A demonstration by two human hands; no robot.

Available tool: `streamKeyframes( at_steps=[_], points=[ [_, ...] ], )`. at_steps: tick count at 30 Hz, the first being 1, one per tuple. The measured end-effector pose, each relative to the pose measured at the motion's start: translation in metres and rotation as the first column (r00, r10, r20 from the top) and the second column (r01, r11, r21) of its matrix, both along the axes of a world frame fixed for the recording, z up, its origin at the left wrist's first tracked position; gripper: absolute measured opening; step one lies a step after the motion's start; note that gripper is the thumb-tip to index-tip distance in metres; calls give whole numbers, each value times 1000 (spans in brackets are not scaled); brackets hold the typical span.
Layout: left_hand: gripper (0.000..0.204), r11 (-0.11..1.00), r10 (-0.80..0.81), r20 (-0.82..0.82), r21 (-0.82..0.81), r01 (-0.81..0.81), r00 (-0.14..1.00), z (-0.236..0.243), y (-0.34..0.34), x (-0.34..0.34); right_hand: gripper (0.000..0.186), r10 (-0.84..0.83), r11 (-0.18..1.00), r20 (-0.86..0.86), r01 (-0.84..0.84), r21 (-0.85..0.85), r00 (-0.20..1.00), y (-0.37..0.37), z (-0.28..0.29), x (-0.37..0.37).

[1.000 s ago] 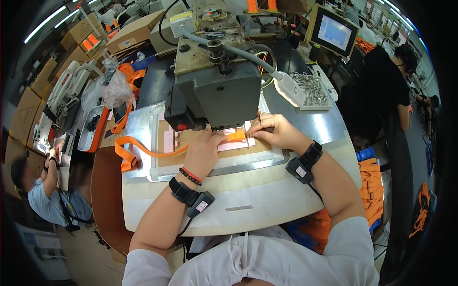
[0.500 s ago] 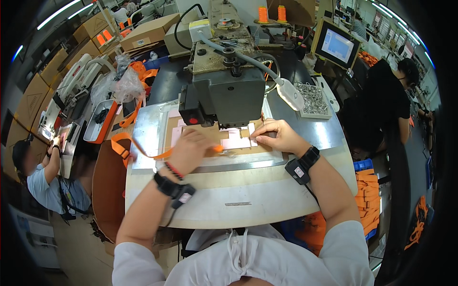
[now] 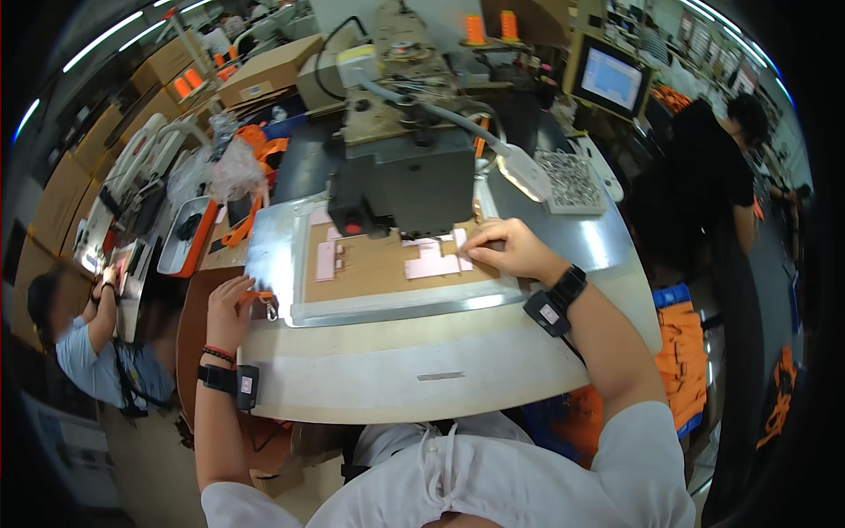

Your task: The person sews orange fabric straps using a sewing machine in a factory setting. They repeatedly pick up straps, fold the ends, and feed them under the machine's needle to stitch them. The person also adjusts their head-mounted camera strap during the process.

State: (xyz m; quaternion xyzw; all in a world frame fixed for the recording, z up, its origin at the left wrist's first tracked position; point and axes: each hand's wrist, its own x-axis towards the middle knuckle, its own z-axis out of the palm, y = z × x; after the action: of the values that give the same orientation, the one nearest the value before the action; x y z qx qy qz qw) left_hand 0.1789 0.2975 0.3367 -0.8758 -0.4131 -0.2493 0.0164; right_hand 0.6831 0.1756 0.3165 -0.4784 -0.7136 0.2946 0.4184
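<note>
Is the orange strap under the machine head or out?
Out: the orange strap is in the left hand, left of the machine head.

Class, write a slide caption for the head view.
At a sewing machine, left hand holding an orange strap, right hand beside pink pieces.

Far ceiling tubes and a small lamp give light; glare whitens the metal surface at right; detail looks soft, edges curving into black.

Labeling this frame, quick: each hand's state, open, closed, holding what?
Left hand: closed on an orange strap with a metal clip.
Right hand: fingertips at the pink pieces; whether it grips anything can't be told.
</note>
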Motion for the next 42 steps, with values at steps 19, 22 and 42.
streamKeyframes(
  at_steps=[19,22,42],
  points=[
    [46,508,382,-196,-772,-383,903,-59,-122,-140,11,-100,992,27,102,-77,995,-8,19,-20],
    [47,390,340,-127,-882,-263,932,-105,-156,-142,11,-124,992,46,125,-16,991,-13,12,-12],
    [43,510,378,27,-840,-184,926,-122,-231,-61,12,-96,993,52,100,-62,994,-7,12,-21]
  ],
)
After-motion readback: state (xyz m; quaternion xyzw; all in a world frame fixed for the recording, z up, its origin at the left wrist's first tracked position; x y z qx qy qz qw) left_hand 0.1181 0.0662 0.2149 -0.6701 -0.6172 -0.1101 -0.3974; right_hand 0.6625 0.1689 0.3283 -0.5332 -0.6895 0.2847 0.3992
